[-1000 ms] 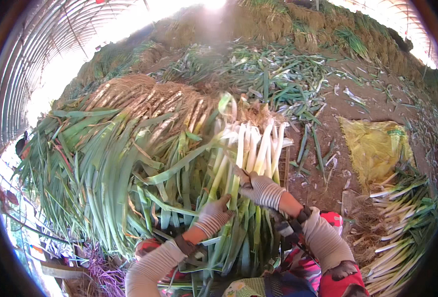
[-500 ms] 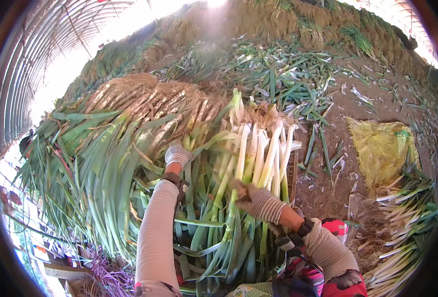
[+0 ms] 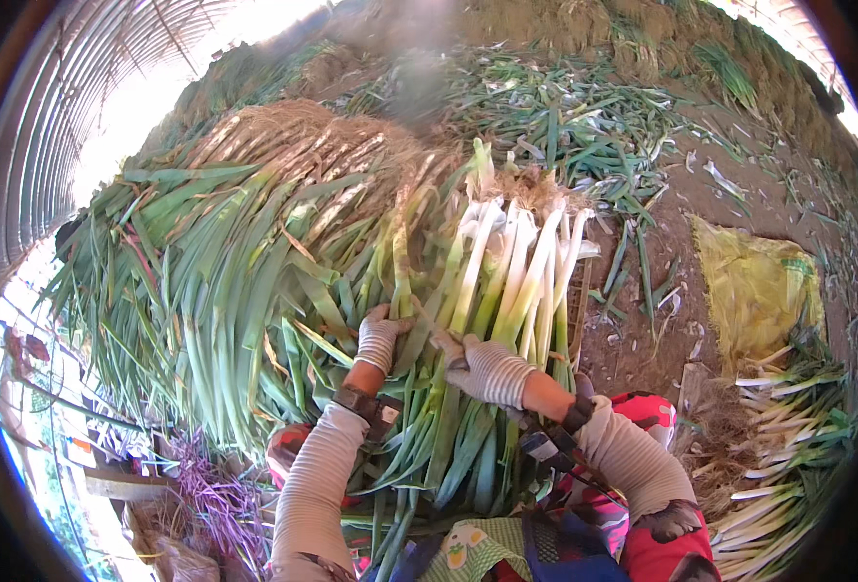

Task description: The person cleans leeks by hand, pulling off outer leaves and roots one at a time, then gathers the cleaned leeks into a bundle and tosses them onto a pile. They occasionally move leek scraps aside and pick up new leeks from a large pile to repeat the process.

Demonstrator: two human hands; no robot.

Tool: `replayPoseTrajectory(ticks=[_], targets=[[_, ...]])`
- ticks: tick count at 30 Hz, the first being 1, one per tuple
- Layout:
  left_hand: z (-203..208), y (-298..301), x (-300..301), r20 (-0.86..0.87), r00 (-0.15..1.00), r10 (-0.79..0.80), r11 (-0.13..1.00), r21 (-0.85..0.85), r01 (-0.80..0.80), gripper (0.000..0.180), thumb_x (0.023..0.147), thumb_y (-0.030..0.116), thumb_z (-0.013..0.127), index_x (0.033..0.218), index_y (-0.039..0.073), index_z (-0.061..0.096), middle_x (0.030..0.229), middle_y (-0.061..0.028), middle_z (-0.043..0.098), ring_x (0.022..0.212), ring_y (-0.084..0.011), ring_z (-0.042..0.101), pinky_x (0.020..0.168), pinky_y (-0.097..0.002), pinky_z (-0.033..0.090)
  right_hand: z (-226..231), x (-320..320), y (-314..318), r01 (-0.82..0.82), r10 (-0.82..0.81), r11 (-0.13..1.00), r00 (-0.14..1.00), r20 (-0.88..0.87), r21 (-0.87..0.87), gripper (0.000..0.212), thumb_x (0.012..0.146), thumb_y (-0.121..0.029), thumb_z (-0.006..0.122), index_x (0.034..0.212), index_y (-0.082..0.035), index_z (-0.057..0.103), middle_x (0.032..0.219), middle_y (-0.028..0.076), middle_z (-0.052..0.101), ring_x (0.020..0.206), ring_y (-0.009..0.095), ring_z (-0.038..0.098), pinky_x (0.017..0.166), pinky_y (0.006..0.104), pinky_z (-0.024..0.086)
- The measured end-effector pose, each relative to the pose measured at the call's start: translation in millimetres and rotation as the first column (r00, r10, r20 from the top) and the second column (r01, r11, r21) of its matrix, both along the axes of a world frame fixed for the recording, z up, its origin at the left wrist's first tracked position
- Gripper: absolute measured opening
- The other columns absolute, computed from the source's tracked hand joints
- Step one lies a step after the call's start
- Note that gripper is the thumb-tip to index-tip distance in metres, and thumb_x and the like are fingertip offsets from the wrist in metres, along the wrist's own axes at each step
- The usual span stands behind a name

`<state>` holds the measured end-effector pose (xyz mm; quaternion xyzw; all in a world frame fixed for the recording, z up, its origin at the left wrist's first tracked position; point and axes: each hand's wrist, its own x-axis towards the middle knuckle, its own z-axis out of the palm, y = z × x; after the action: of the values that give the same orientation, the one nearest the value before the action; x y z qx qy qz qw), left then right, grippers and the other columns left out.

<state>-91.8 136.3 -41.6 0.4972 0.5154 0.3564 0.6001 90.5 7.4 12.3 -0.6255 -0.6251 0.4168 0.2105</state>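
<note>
Leek [image 3: 401, 257] in left grip [image 3: 380, 339], blurred print [image 3: 798, 265] on yellow sack [image 3: 747, 291]

The left arm [image 3: 317, 485] goes up and leans a little right. Its hand [image 3: 378, 341] has curled fingers. The right arm [image 3: 637, 470] slants up and left. Its hand [image 3: 492, 371] points left, fingers bent, near the left one but apart.

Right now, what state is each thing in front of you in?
Left hand: gloved, at a green stalk, grip unclear
Right hand: gloved, fingers bent, grip unclear
White stems: pale, side by side
Rooted stalks: soil-stained, heaped
Far-right pile: pale-stemmed, green-leaved
Yellow sack: lying crumpled
Leaf scraps: scattered
Purple strands: tangled
</note>
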Motion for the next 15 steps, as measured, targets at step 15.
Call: replayPoseTrajectory(ticks=[15], targets=[[-30, -4, -27, 0.053, 0.982, 0.182, 0.968, 0.163, -0.189, 0.031, 0.074, 0.013, 0.066, 0.100, -0.002, 0.062, 0.089, -0.0060, 0.061, 0.078, -0.0182, 0.055, 0.075, -0.0276, 0.043, 19, -31, -11, -0.089, 0.062, 0.984, 0.983, 0.172, 0.151, 0.051, 0.078, -0.024, 0.056, 0.116, 0.007, 0.040, 0.084, 0.020, 0.062, 0.076, 0.031, 0.062, 0.070, 0.0353, 0.050]])
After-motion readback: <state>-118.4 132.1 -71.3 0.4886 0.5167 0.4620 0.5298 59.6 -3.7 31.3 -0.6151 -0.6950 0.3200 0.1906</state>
